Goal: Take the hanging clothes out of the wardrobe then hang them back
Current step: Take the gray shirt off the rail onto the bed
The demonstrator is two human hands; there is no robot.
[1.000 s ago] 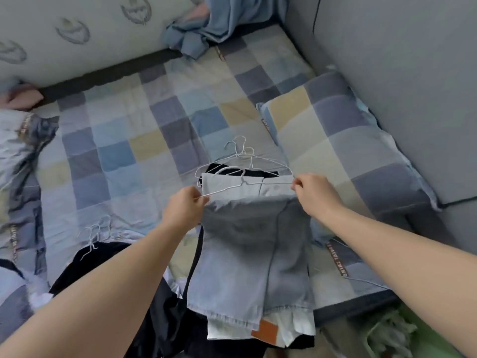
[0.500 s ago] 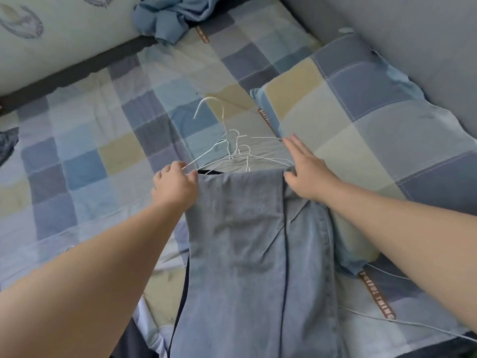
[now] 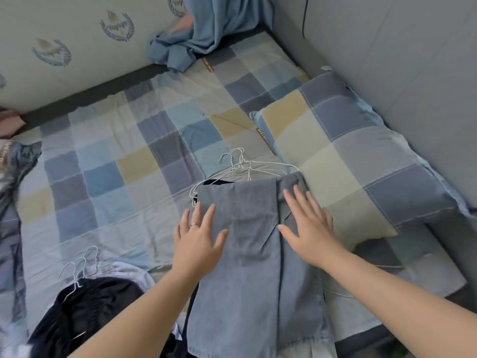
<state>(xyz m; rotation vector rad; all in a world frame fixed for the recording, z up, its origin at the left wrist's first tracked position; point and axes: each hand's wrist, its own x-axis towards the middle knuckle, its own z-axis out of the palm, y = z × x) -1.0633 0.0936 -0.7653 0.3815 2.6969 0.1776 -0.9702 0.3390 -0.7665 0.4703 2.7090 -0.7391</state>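
Note:
A pair of light blue jeans (image 3: 247, 254) lies flat on the checked bed, folded over white wire hangers (image 3: 240, 164) whose hooks stick out past its top edge. A black garment shows just under the jeans' top. My left hand (image 3: 198, 239) rests palm down on the jeans' left part, fingers spread, a ring on one finger. My right hand (image 3: 307, 223) lies flat on the jeans' right part, fingers spread. Neither hand grips anything. At lower left a second pile, black clothes (image 3: 85, 311) on white hangers (image 3: 80, 267), lies on the bed.
A checked pillow (image 3: 361, 156) lies to the right of the jeans against a grey padded wall (image 3: 400, 60). A blue cloth (image 3: 206, 29) hangs at the far corner. Rumpled bedding (image 3: 13, 177) sits at the left edge. A white cable (image 3: 335, 293) runs under my right forearm.
Both hands have let go of the hanger and the jeans' top edge and now lie flat on the denim, lower down. The raised hanger hook has dropped onto the pile.

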